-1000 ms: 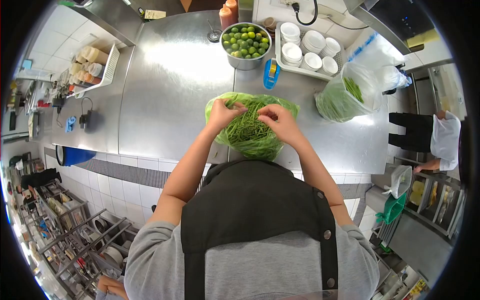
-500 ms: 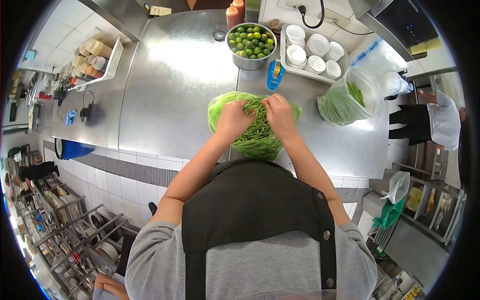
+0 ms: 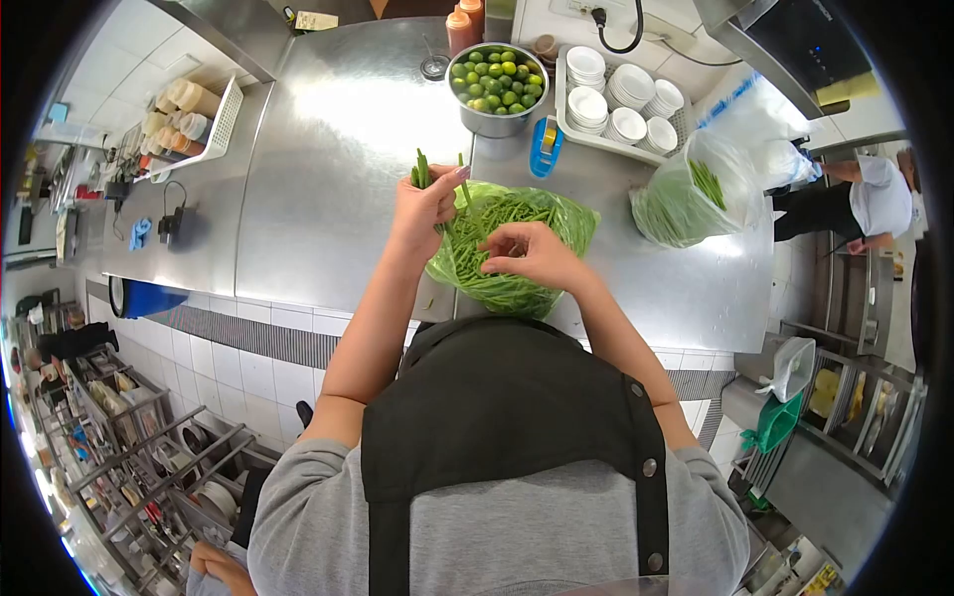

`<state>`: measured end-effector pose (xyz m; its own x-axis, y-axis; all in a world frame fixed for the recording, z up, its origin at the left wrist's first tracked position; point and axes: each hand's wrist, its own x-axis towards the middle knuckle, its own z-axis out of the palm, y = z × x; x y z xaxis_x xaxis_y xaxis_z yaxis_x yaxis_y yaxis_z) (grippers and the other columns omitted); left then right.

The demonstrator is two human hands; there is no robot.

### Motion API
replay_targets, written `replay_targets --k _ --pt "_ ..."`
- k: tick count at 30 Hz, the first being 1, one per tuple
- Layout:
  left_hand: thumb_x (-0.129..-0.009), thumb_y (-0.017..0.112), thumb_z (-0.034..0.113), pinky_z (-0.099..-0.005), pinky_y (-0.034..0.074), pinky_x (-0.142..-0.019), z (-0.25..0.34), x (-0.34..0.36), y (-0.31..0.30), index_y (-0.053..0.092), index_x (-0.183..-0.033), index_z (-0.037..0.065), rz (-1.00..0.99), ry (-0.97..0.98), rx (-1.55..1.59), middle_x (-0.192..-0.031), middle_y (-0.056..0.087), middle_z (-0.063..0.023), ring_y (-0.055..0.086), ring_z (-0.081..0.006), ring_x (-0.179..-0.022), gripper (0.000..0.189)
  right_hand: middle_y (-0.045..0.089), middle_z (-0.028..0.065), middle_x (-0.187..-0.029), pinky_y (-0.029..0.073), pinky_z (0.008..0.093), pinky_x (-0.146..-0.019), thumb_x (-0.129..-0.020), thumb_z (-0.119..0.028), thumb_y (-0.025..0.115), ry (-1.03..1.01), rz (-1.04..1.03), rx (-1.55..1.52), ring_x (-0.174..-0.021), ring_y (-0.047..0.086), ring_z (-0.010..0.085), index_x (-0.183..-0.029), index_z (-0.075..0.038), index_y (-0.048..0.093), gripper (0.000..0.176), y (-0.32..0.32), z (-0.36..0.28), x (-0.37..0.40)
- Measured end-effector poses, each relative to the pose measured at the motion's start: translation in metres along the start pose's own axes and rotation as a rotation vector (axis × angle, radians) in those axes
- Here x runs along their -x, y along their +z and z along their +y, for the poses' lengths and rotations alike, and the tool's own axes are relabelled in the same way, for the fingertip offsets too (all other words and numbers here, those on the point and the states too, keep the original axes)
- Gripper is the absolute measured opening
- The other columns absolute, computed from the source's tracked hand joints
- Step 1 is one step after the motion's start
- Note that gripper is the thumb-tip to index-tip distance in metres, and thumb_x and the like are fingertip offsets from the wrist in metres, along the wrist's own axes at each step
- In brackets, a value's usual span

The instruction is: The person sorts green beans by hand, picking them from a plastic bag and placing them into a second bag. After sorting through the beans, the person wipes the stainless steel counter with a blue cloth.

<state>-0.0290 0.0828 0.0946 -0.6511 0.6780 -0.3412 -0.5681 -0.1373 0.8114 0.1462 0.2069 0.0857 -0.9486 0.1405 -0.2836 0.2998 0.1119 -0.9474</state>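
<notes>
gripping a few green beans in the closed left hand at the bag's 10 o'clock — probing inside with half-curled right hand, grasp unclear; seemingly early, most left bagged

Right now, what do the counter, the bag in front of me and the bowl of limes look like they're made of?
The counter: likely stainless steel with a brushed finish, showing soft, smeared glare. The bag: thin clear plastic film, glossy and wrinkled, with the beans inside showing green through it. The bowl: polished metal, probably steel, with a bright, reflective wall.
</notes>
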Motion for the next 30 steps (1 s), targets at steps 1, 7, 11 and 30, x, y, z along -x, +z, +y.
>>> replay_targets --k 1,7,11,30 --pt "-0.090 0.077 0.007 -0.0211 0.020 -0.043 0.000 -0.001 0.000 0.067 -0.091 0.005 0.003 -0.003 0.014 -0.064 0.041 0.0109 0.028 0.0003 -0.049 0.010 0.069 0.0030 -0.082 0.049 0.0279 -0.069 -0.085 -0.019 0.081 -0.003 0.052 0.018 -0.075 0.062 0.0099 -0.102 -0.002 0.073 0.026 0.004 -0.004 -0.002" --pt "-0.088 0.079 0.010 -0.0224 0.020 -0.046 -0.004 -0.003 -0.002 0.069 -0.094 0.001 0.150 0.069 0.049 -0.060 0.040 0.0109 0.028 -0.0008 -0.049 0.015 0.068 0.0081 -0.080 0.048 0.0333 -0.063 -0.092 -0.013 0.070 -0.214 0.244 0.209 -0.070 0.063 0.0140 -0.095 0.002 0.071 0.015 0.008 0.000 -0.011" --pt "-0.090 0.077 0.011 -0.0220 0.022 -0.046 -0.015 -0.001 -0.002 0.066 -0.096 0.002 0.210 0.079 -0.005 -0.064 0.042 0.0100 0.030 -0.0008 -0.051 0.015 0.067 0.0063 -0.082 0.050 0.0307 -0.065 -0.096 -0.010 0.065 -0.462 0.225 0.350 -0.072 0.064 0.0144 -0.094 0.003 0.069 0.013 0.007 -0.012 -0.006" --pt "-0.070 0.086 0.020 -0.0404 0.054 -0.067 -0.120 -0.044 -0.033 0.076 -0.080 0.002 0.056 0.140 -1.203 -0.071 0.071 -0.0167 0.070 -0.0280 -0.067 0.023 0.069 0.0144 -0.091 0.054 0.0386 -0.080 -0.088 -0.008 0.069 -0.074 0.104 0.393 -0.087 0.068 0.0297 -0.099 -0.001 0.073 0.014 -0.020 0.037 0.022"
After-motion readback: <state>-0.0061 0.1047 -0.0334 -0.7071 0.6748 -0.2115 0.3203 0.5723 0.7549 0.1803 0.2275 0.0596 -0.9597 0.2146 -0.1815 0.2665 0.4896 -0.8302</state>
